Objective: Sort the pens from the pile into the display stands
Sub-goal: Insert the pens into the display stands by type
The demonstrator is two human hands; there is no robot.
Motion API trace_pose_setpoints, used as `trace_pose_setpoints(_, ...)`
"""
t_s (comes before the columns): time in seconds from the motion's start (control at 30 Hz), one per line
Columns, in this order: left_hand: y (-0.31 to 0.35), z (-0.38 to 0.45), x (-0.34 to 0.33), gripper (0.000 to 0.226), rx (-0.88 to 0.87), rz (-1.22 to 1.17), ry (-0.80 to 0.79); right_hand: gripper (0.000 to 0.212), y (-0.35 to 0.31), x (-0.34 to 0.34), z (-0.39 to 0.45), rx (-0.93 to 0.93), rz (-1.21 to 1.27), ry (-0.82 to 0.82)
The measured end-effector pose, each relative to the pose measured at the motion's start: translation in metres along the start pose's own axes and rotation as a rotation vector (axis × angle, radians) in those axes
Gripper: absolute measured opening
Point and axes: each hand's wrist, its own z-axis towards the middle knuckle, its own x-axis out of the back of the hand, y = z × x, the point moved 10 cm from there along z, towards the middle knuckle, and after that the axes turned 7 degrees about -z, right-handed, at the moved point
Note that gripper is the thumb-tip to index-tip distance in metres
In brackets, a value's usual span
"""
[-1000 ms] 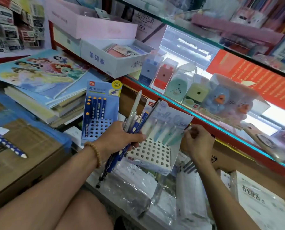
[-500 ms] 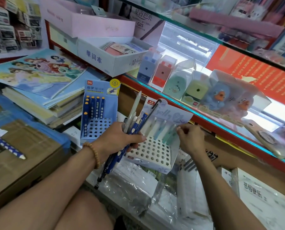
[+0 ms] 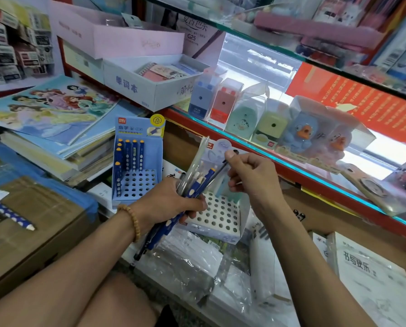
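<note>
My left hand (image 3: 166, 204) grips a bundle of pens (image 3: 192, 185), mostly dark blue with yellow dots, plus pale translucent ones sticking upward. My right hand (image 3: 251, 178) pinches the top of a thin black pen (image 3: 217, 172) at the bundle's right side. Behind the hands stands a white display stand (image 3: 217, 214) with rows of holes; pastel pens at its back are mostly hidden by my right hand. To the left a blue display stand (image 3: 138, 178) holds several blue pens along its back and left side.
A stack of colouring books (image 3: 51, 119) lies at left, a cardboard box (image 3: 32, 223) with a loose blue pen (image 3: 10, 214) in front of it. Boxed sharpeners (image 3: 244, 114) line the glass shelf edge. Plastic-wrapped packs (image 3: 192, 260) lie below the stands.
My right hand left the pastel pens in the white stand and moved left and up to the bundle, now pinching a black pen. The left hand has stayed put.
</note>
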Motion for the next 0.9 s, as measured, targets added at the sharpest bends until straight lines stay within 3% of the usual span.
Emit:
trace_pose_setpoints(0.17,0.006,0.0,-0.024,0.004,-0.016,0.051,-0.067,0.021,-0.001,0.028,-0.011,-0.019,0.01,0.03)
trace_pose_setpoints(0.33,0.007,-0.002,-0.033,0.008,-0.015,0.09,-0.042,0.013,0.008,0.104,-0.028,-0.036,0.12,0.185)
trace_pose_setpoints(0.47,0.013,-0.004,-0.034,0.007,-0.033,0.029,0.018,0.012,0.029,0.166,-0.052,0.005,-0.035,0.316)
trace_pose_setpoints(0.63,0.017,-0.005,-0.06,0.005,-0.033,-0.026,0.022,0.016,0.069,0.197,-0.068,0.015,-0.237,0.403)
trace_pose_setpoints(0.9,-0.001,0.001,-0.12,0.002,-0.004,-0.209,0.053,0.014,0.12,0.193,-0.058,0.011,-0.397,0.362)
